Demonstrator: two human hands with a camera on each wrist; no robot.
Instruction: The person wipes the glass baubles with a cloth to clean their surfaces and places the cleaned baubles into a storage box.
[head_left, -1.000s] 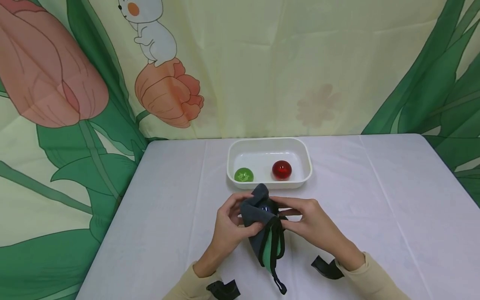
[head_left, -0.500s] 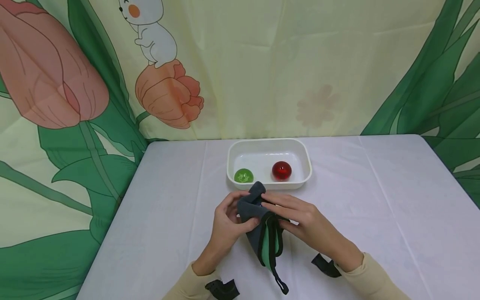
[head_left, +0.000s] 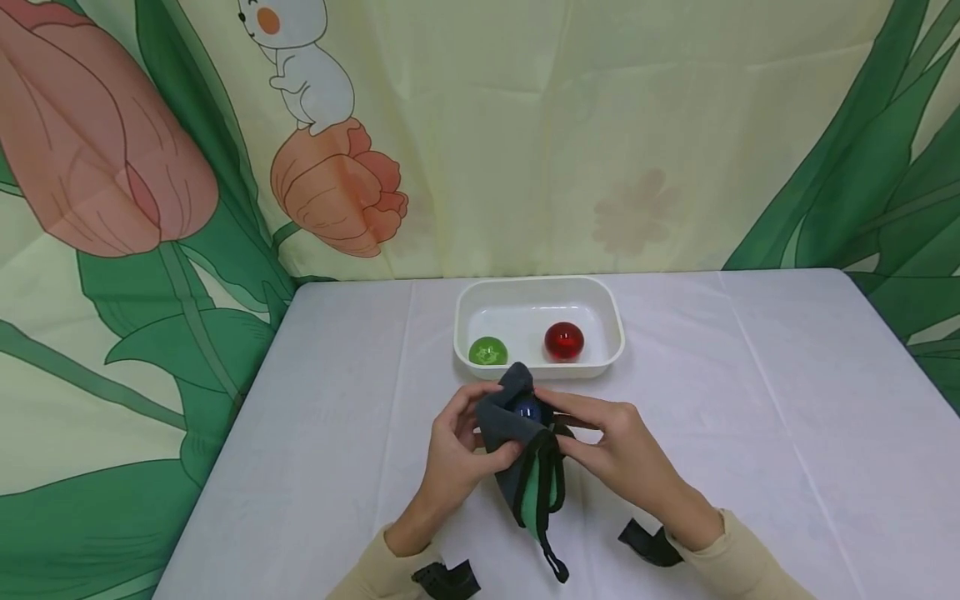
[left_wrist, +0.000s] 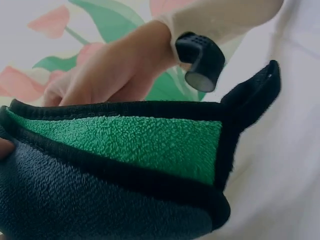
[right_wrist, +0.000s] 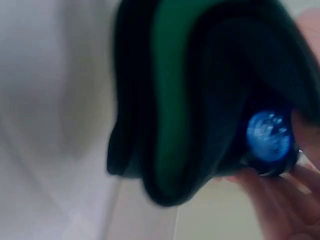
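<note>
A small towel [head_left: 501, 425], dark grey outside and bright green inside with black edging and a hanging loop, is bunched up above the table. My left hand [head_left: 456, 454] grips it from the left, thumb in front and fingers behind. Nestled in its folds is a shiny, clear blue ball [head_left: 528, 407], which also gleams in the right wrist view as a glassy ball [right_wrist: 270, 135]. My right hand [head_left: 622, 442] holds the ball's right side between thumb and fingers. Up close in the left wrist view, the green terry lining [left_wrist: 170, 145] hides most of the left fingers.
Just beyond the hands stands a white tray [head_left: 517, 310] holding a red ball [head_left: 564, 342] and a green ball [head_left: 488, 351]. White cloth covers the table [head_left: 337, 400]. Behind hangs a curtain [head_left: 510, 167] printed with flowers.
My right fingers reached over the ball half a second ago and hid it; now they have drawn back to its right side and it shows again. The left hand has barely moved.
</note>
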